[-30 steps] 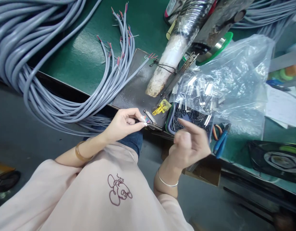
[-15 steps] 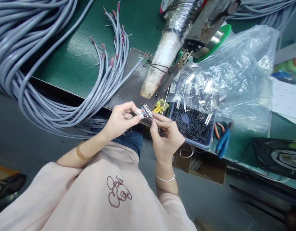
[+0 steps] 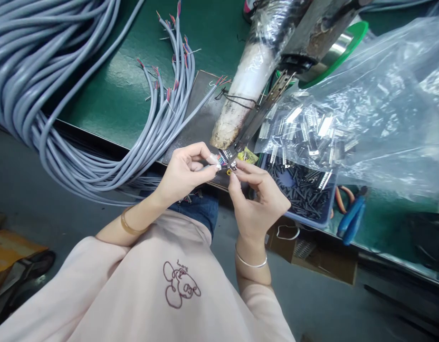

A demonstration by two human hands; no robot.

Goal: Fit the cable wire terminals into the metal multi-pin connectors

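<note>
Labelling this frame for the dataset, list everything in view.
cables: many, grey, coiled left, stripped ends on mat
bench mat: one, green, top left
wrapped tube: one, white-silver, top centre
spool: one, green-rimmed, behind tube
bag: one, clear, right, metal parts inside
tray: one, blue, under bag, black sleeves inside
cutters: one, blue-handled, right of tray
box: one, brown, below bench edge
connector: one, metal, between both hands
left hand: one, pinching connector's wired end
right hand: one, pinching connector's other side
</note>
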